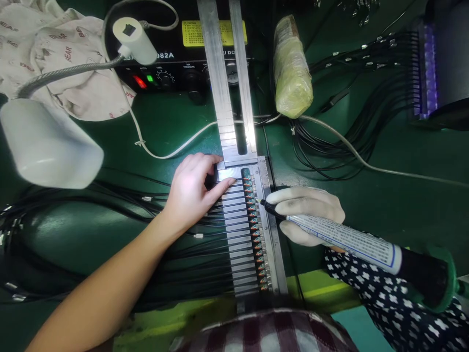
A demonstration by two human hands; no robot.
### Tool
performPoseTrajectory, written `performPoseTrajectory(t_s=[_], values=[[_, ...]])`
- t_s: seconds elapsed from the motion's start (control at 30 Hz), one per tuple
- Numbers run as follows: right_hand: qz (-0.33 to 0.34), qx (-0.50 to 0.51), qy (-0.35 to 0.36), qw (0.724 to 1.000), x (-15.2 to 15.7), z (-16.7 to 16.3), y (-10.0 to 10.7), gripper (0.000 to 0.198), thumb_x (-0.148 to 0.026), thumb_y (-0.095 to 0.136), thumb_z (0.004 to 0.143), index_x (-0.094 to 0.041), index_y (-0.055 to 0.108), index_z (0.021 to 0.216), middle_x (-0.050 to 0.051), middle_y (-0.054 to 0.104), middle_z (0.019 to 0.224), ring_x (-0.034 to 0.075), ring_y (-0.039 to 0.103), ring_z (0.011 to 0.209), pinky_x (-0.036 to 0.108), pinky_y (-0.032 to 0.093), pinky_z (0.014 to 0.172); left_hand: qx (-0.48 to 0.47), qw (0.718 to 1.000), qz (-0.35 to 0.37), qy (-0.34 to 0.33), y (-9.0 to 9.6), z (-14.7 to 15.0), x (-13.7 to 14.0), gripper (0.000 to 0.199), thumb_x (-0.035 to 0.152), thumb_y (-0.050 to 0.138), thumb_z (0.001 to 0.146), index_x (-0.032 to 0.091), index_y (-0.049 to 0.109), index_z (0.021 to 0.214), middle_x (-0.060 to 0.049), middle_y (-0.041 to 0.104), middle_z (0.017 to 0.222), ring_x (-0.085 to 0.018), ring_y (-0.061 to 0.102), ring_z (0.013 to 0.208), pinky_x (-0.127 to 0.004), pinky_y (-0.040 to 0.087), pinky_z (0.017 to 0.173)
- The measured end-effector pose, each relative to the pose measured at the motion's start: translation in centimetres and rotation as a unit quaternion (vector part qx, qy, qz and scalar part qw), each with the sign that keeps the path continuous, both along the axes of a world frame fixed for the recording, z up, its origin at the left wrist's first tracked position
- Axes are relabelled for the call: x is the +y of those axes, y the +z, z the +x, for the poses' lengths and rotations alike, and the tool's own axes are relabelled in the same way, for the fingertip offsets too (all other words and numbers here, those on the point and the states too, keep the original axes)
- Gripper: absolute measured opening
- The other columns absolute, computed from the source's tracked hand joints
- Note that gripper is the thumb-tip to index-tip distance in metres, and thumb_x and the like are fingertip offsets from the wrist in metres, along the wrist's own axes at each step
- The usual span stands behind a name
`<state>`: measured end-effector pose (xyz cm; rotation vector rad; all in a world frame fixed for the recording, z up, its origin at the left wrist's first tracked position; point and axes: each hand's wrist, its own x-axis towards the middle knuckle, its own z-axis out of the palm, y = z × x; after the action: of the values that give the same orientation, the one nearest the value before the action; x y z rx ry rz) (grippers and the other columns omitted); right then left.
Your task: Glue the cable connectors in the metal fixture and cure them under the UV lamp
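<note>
Here, in the head view, the left hand (pixel 192 188) lies flat on the far end of a metal fixture (pixel 273 234) that runs near to far across the middle of the green worktop (pixel 384 205). Its fingers (pixel 220 188) are stretched out and pressed together, the tips resting on the top bar of a row of metal clamp bars (pixel 238 234); they pinch nothing. Just right of those bars runs a line of small connectors (pixel 254 230) with orange and green parts, seated in the fixture's channel.

The right hand (pixel 308 215), in a pale glove, sits just right of the fixture and holds a dispensing syringe (pixel 348 239), its fingers curled and pinched around the barrel. The syringe's dark tip (pixel 264 203) touches or nearly touches the connector line about a third of the way down from the far end. A patterned sleeve (pixel 381 298) covers the right forearm.

Black cables (pixel 110 234) fan out to the left from under the clamp bars. At far left stands a white gooseneck lamp (pixel 47 142), with a printed cloth (pixel 66 54) behind it. A black controller box (pixel 172 63) with lit red and green lights sits at the far edge, a wrapped bundle (pixel 293 73) to its right.
</note>
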<state>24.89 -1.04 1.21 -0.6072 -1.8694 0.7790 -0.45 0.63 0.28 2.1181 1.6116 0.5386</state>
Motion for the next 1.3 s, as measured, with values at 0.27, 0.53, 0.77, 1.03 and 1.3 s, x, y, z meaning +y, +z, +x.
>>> performPoseTrajectory(t_s=[0.27, 0.53, 0.77, 1.03, 1.3], values=[[-0.022, -0.015, 0.001, 1.0, 0.1, -0.1, 0.3, 0.022, -0.008, 0.069, 0.078, -0.017, 0.068, 0.098, 0.01, 0.074, 0.097, 0.018, 0.074, 0.078, 0.026, 0.064, 0.064, 0.006, 1.0, 0.001, 0.0, 0.1, 0.0, 0.0, 0.038, 0.053, 0.056, 0.09, 0.019, 0.059, 0.106, -0.002, 0.054, 0.081, -0.02, 0.052, 0.079, -0.035, 0.042, 0.076], [-0.027, -0.025, 0.002, 0.999, 0.2, 0.0, 0.3, 0.023, -0.008, 0.07, 0.078, -0.016, 0.068, 0.099, 0.011, 0.074, 0.1, 0.019, 0.074, 0.083, 0.028, 0.065, 0.068, 0.002, 1.0, 0.014, -0.005, 0.0, 0.0, 0.0, 0.036, 0.05, 0.057, 0.09, 0.018, 0.059, 0.107, -0.002, 0.054, 0.081, -0.019, 0.052, 0.079, -0.034, 0.041, 0.075], [0.001, -0.027, -0.04, 0.999, -1.2, 0.3, 1.5, 0.015, -0.011, 0.071, 0.077, -0.016, 0.07, 0.091, 0.011, 0.075, 0.097, 0.017, 0.074, 0.076, 0.022, 0.064, 0.06, 0.003, 1.0, 0.016, -0.006, 0.0, 0.0, 0.0, 0.037, 0.05, 0.058, 0.09, 0.017, 0.06, 0.106, -0.002, 0.054, 0.081, -0.019, 0.051, 0.079, -0.034, 0.041, 0.075], [0.03, -0.068, -0.047, 0.996, -1.5, 0.3, 0.1, 0.016, -0.013, 0.071, 0.075, -0.018, 0.068, 0.09, 0.008, 0.076, 0.092, 0.018, 0.075, 0.077, 0.028, 0.065, 0.067, 0.011, 1.0, 0.011, 0.0, 0.0, 0.0, 0.0, 0.036, 0.051, 0.057, 0.09, 0.019, 0.059, 0.107, -0.002, 0.055, 0.082, -0.02, 0.051, 0.079, -0.035, 0.041, 0.076], [0.005, -0.07, -0.029, 0.997, -1.1, 0.0, 0.8, 0.012, -0.01, 0.069, 0.078, -0.016, 0.067, 0.089, 0.01, 0.075, 0.091, 0.016, 0.074, 0.078, 0.023, 0.064, 0.067, 0.01, 1.0, 0.023, -0.005, -0.1, -0.1, 0.0, 0.036, 0.05, 0.058, 0.089, 0.018, 0.059, 0.106, -0.002, 0.055, 0.081, -0.02, 0.052, 0.079, -0.035, 0.042, 0.075]])
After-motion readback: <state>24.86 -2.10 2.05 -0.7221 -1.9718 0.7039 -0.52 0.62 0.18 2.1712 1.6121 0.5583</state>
